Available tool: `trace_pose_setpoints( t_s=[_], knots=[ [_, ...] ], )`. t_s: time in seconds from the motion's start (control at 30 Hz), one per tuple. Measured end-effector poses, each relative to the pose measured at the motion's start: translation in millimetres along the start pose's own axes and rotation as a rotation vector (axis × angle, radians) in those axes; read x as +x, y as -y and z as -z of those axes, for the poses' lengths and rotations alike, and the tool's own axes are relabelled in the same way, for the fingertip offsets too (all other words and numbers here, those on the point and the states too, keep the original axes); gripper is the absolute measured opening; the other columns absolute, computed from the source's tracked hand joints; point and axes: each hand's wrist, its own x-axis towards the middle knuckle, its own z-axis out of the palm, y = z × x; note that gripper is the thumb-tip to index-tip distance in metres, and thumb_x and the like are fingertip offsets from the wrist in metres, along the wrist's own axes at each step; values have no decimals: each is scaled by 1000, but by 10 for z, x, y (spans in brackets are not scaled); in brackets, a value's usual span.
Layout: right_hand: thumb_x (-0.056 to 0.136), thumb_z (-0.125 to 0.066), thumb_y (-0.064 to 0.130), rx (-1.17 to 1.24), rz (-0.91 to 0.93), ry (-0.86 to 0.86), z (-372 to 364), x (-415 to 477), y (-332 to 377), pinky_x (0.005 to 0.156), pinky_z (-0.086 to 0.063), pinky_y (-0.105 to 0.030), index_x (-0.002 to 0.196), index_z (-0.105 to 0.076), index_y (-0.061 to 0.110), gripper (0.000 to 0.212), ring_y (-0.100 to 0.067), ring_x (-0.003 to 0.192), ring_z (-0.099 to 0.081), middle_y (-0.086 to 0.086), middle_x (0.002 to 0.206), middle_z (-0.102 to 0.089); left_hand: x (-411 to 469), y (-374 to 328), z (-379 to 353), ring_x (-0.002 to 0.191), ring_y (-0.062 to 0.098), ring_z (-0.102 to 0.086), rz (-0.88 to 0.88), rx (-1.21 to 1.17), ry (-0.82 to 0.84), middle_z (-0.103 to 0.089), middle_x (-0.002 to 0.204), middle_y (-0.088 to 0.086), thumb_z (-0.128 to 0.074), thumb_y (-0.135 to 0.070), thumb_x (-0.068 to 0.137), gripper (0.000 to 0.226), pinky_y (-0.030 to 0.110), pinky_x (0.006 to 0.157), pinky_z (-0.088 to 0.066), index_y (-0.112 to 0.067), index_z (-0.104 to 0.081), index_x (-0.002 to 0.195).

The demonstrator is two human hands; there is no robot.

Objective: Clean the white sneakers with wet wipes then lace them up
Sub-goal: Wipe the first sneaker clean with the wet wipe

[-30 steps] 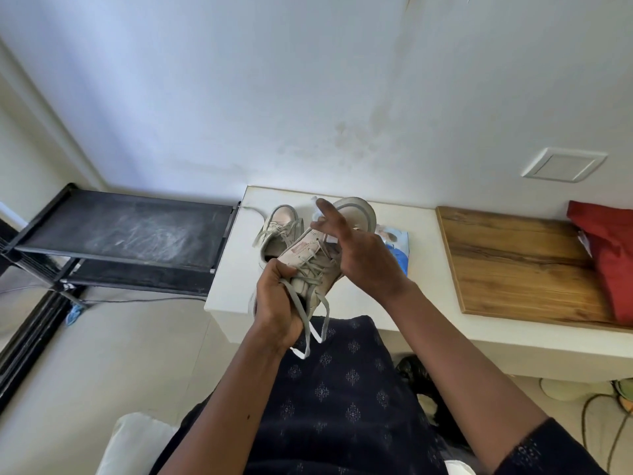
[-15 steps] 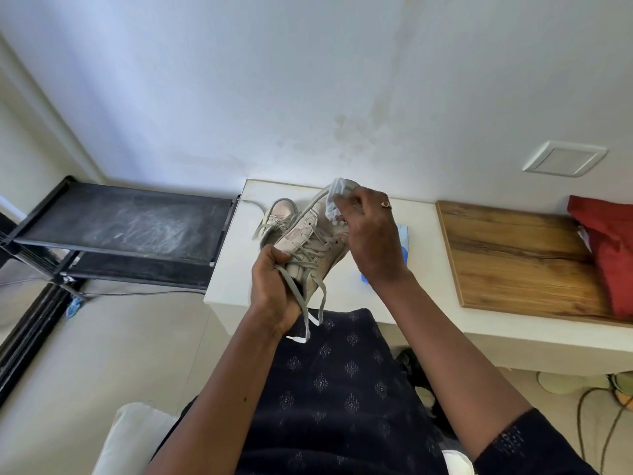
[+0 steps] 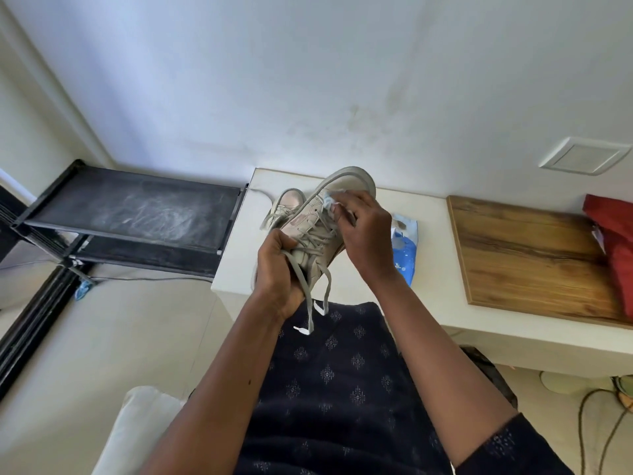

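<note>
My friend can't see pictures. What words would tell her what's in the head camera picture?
A person's left hand holds up a white sneaker while the right hand presses a wet wipe against it, laces dangling. The second sneaker and a blue wipes pack lie on the white bench behind.

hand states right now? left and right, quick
Left hand: closed, grips the sneaker.
Right hand: closed, pinches a wet wipe against that sneaker.
</note>
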Motion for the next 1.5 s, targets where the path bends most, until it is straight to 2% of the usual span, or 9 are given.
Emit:
trace_pose_setpoints(
  t_s=[0.2,0.43,0.67,0.9,1.1,1.27,1.33,1.37,1.5],
  knots=[
    [78,-58,-1,-34,-82,-139,-170,23,89,74,-38,-11,94,-71,-2,21,-27,79,-64,-15,88,-65,-30,2,-24,96,33,-42,-7,12,24,-49,109,24,-55,-19,45,72,39,83,-31,3,-54,113],
    [84,-39,9,-137,228,156,-152,-66,-13,73,-45,-22,106,-67,-3,38,-30,84,-63,-14,93,-64,31,-39,124,53,16,-51,-47,122,5,-57,73,12,-31,-13,79,32,21,46,-38,2,-56,90],
    [74,-58,0,-181,279,250,-6,-72,-143,70,-50,-25,93,-72,-1,23,-29,79,-66,-11,88,-67,34,-19,117,66,23,-49,-35,100,-54,-56,78,14,-35,-14,75,28,29,62,-33,0,-56,87],
    [66,-66,-15,-420,0,-177,-89,91,-67,65,-48,-29,91,-69,-3,28,-32,70,-62,-15,82,-64,-71,37,-42,66,23,-50,-11,150,-92,-57,80,16,-40,-13,70,19,25,57,-37,-2,-53,79],
    [70,-55,-15,-263,-7,-94,-185,-39,21,74,-49,-35,94,-68,-3,30,-35,85,-62,-17,101,-66,-31,16,-24,51,15,-41,-68,177,-66,-51,63,6,-32,-11,82,22,16,41,-35,-6,-51,72],
    [79,-44,-8,-260,180,77,-211,-244,7,90,-48,-41,109,-63,-10,36,-39,102,-62,-25,117,-61,-67,-70,-120,52,19,-51,-106,191,35,-64,59,5,-25,-6,86,33,19,41,-29,-2,-57,77],
    [81,-39,-5,-314,276,88,-135,-199,-85,90,-49,-44,109,-62,-10,37,-38,101,-62,-24,116,-62,-89,-101,-163,47,21,-45,-107,221,46,-61,51,2,-25,-6,88,31,32,78,-54,-2,-53,77],
    [82,-43,-5,-338,285,67,-102,-147,-129,90,-51,-42,108,-63,-9,33,-37,101,-62,-23,115,-62,-96,-112,-176,46,19,-45,-96,230,48,-60,52,2,-26,-7,88,30,21,53,-51,-3,-54,77],
    [84,-50,0,-396,200,-76,-47,60,-114,87,-48,-33,100,-67,-5,24,-32,96,-64,-17,102,-67,-81,-114,-202,43,13,-52,-66,192,23,-61,55,5,-29,-9,85,28,15,41,-40,-4,-55,75]
  ],
)
